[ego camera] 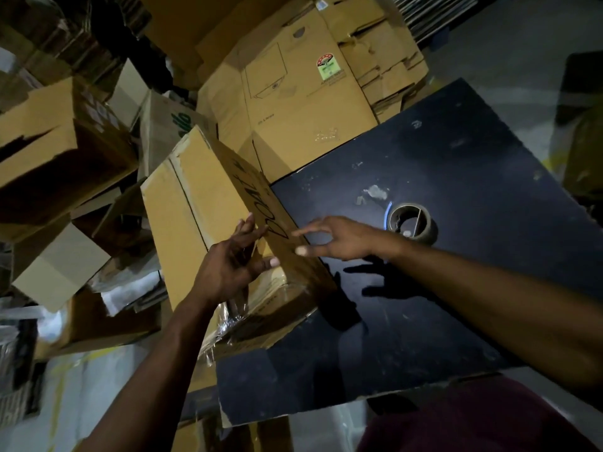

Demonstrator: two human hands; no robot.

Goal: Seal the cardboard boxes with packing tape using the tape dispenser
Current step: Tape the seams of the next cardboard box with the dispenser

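Dim storeroom, dark desk [456, 177] with cartons heaped at its far left. Left hand [228, 262] presses spread fingers on a cardboard box [202, 203] tilted off the desk's left edge; right hand [339, 238] hovers open, empty. I'd pull the box flat first, minding the loose film. Tape roll [412, 223] sits right of the hands.

head-worn view, looking steeply down, close over table [456, 177]
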